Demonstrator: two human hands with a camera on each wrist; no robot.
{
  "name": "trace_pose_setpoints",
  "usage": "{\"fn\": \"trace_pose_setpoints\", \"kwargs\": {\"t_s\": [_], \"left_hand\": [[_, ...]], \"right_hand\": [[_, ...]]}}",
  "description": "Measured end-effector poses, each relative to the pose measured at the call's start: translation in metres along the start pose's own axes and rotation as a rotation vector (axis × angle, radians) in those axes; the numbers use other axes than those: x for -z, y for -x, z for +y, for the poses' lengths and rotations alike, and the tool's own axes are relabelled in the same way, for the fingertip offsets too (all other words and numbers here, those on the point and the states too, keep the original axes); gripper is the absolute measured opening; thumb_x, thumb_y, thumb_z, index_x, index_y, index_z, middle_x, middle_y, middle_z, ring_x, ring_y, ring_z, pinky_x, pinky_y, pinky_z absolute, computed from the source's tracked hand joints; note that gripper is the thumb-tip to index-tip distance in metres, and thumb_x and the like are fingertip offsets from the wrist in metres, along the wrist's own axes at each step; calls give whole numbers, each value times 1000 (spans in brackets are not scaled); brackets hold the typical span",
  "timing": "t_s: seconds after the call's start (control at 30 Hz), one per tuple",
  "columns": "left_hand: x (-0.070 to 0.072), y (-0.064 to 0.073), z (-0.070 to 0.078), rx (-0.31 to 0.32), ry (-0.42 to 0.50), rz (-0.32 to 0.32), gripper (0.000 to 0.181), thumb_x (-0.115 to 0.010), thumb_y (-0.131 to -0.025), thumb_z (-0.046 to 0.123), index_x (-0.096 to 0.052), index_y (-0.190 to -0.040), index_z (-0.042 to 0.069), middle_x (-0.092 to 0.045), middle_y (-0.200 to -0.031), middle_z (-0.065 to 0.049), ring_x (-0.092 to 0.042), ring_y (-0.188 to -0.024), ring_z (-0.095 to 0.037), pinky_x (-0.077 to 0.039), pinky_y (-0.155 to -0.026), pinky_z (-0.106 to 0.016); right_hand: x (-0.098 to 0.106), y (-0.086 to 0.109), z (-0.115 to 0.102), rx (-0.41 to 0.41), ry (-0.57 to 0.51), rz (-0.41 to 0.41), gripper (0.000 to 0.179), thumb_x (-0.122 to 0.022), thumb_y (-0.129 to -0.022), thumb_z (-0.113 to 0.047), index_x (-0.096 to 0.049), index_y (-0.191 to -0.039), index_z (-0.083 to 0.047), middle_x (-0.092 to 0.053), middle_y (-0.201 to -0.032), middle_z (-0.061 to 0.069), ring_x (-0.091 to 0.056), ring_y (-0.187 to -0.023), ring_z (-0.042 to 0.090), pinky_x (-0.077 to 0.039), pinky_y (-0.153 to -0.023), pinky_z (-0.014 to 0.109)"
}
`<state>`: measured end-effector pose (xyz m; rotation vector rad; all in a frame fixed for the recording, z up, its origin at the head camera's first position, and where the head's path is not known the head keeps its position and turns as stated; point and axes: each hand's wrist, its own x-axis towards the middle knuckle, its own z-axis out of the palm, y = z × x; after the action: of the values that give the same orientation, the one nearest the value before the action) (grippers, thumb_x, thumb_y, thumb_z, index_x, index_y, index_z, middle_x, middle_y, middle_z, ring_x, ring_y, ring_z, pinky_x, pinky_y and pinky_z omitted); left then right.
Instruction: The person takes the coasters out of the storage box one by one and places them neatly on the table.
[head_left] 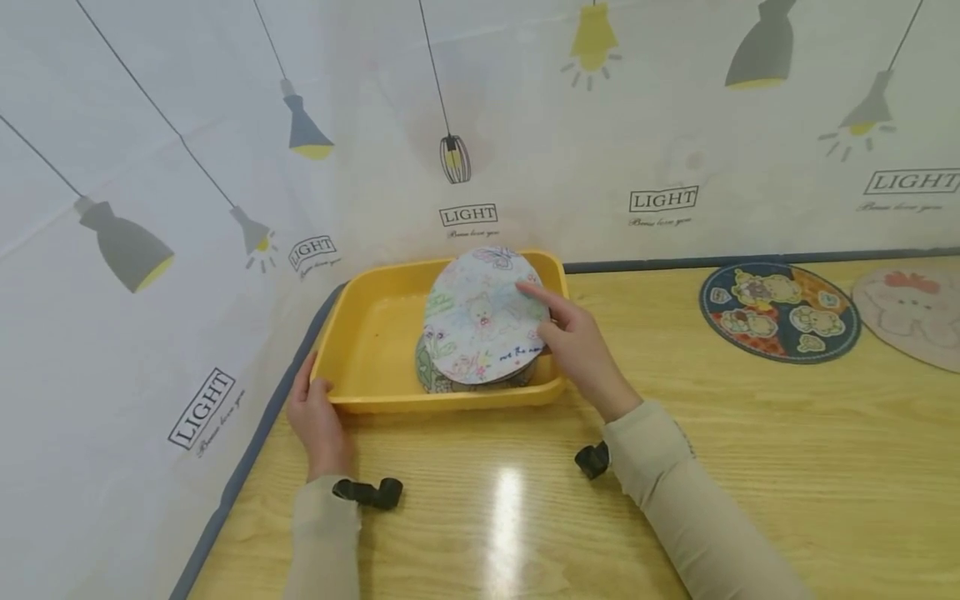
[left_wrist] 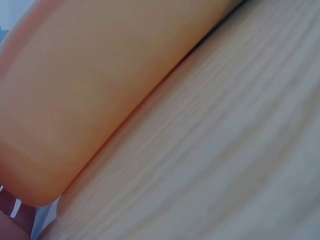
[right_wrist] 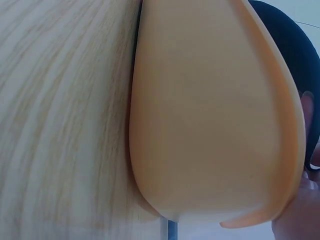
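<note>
A yellow plastic tray (head_left: 367, 342) stands on the wooden table by the wall. At its front left corner my left hand (head_left: 318, 421) holds the rim, thumb on top and fingers along the outer side. My right hand (head_left: 583, 346) pinches the right edge of a round white mat (head_left: 480, 325) with pastel drawings, over the tray's right half. Beneath it shows part of another round mat (head_left: 429, 371), greenish with a pattern. The right wrist view has the dark underside (right_wrist: 292, 50) above the tray wall (right_wrist: 205, 115). In the left wrist view the tray wall (left_wrist: 100, 75) fills the upper left.
To the right on the table (head_left: 637, 517) lie a round dark blue and orange mat (head_left: 780, 312) with cartoon figures and a pink round mat (head_left: 911, 312), their edges close together. A lamp-printed wall covering (head_left: 555, 167) rises behind and at the left.
</note>
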<state>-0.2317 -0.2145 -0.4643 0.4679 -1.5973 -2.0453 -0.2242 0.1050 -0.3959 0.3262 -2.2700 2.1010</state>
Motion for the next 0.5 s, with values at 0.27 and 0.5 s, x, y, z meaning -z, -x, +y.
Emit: {"fn": "trace_pose_setpoints", "kwargs": {"t_s": [0.27, 0.5], "left_hand": [[0, 3, 4, -57, -95, -26, 47, -38, -80, -2, -58, -120, 14, -47, -129, 1, -44, -112, -14, -35, -81, -29], [4, -8, -7, -76, -107, -25, 45, -38, -81, 1, -59, -118, 16, -47, -127, 5, -42, -114, -10, -33, -84, -27]], "right_hand": [[2, -4, 9, -5, 4, 4, 52, -37, -84, 3, -47, -130, -20, -35, -137, 0, -36, -54, 16, -35, -48, 21], [3, -11, 24, -9, 9, 0, 53, -39, -85, -1, -48, -129, -29, -34, -137, -6, -45, -68, 22, -43, -55, 26]]}}
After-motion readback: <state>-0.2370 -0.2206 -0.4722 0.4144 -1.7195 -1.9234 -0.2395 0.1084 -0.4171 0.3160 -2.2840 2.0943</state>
